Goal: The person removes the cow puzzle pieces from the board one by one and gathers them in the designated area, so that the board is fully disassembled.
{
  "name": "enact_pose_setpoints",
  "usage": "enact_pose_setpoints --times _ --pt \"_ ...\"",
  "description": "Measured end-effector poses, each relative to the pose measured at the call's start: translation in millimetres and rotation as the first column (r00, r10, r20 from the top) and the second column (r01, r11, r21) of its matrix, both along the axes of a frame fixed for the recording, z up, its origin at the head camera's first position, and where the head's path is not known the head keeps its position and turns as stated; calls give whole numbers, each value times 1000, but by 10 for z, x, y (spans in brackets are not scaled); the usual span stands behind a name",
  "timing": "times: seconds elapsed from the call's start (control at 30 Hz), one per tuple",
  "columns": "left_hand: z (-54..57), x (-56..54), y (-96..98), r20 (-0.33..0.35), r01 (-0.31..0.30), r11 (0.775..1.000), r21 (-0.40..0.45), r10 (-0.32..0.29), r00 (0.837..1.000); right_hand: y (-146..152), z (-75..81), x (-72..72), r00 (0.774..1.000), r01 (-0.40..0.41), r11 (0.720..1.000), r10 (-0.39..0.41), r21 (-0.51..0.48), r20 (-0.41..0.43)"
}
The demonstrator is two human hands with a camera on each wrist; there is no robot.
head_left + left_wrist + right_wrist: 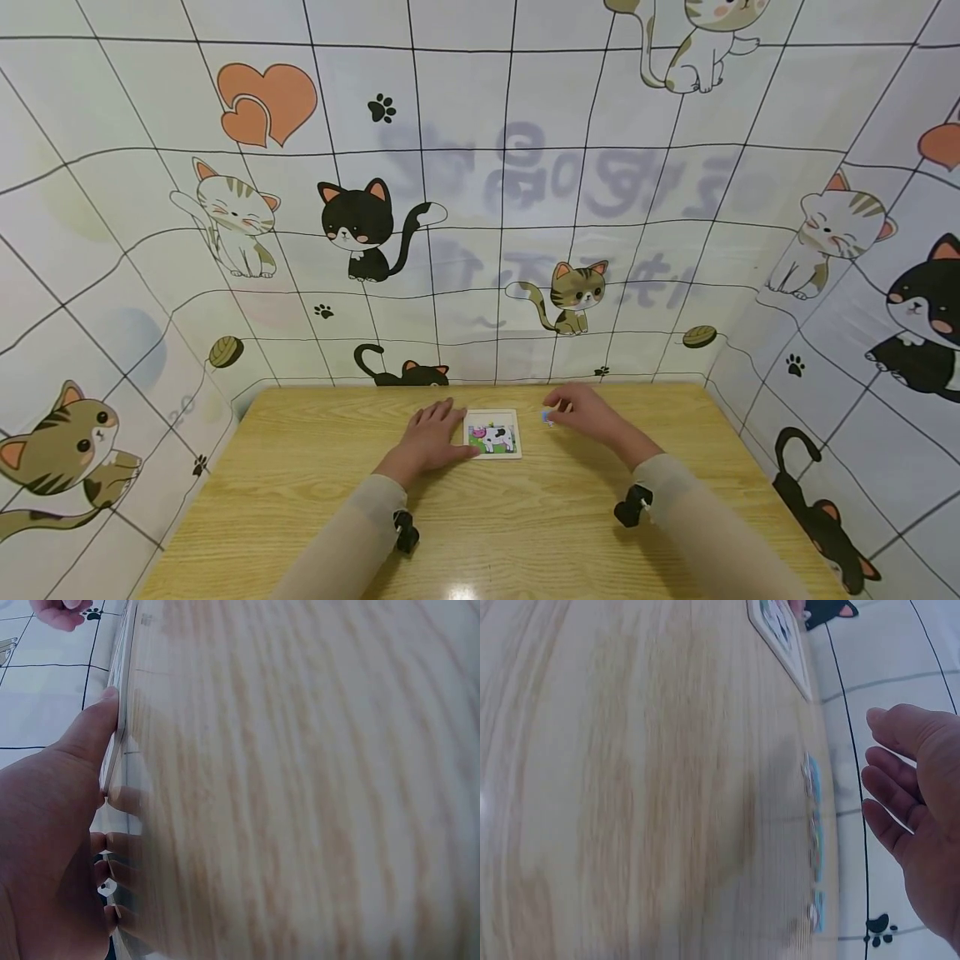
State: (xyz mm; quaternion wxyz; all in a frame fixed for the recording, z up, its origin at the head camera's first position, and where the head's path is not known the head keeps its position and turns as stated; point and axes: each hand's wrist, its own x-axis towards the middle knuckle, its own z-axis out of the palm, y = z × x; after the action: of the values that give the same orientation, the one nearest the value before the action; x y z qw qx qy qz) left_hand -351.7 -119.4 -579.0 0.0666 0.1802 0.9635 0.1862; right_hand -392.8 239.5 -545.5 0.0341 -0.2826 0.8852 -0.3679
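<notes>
Cow picture board (pixel 492 437) lies flat on the wooden table (pixel 487 517), to the right of the fingers of the left hand (pixel 431 437) and to the left of those of the right hand (pixel 588 414), nearer to the left ones. Its pale border surrounds a white cow with black patches and a pink muzzle, set on green, the head turned toward the left fingers. The left hand rests palm down, its fingers spread and reaching away from the person, the index fingertip by the upper left corner of the board; the thumb stands out from the rest and its tip lies on the lower left corner, the left wrist view also showing it against the board's edge. The right hand hangs above the table with its fingers loosely bent and the thumb side turned toward the board; the right wrist view shows nothing pinched between them. Under those fingers, and apart from them, small blue pieces (pixel 818 847) lie in a row on the table, their shapes too foreshortened to tell; the head view shows a bit of blue just beside the fingertips. Behind both sets of fingers, past the table's far edge, hangs a white cloth (pixel 480 192) with a black grid and cartoon cats
</notes>
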Motion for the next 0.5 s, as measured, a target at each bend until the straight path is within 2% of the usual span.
enact_pose_setpoints --times 0.3,0.37,0.5 --pt "40 15 14 8 -1 1000 -22 1 1000 -434 6 48 996 -80 996 79 47 32" --pt "-5 -8 1 -5 5 1000 -24 -5 1000 -525 15 59 995 -99 994 98 49 29" --pt "-12 -11 1 -10 4 999 -36 -4 1000 -690 33 79 991 -132 990 130 42 44"
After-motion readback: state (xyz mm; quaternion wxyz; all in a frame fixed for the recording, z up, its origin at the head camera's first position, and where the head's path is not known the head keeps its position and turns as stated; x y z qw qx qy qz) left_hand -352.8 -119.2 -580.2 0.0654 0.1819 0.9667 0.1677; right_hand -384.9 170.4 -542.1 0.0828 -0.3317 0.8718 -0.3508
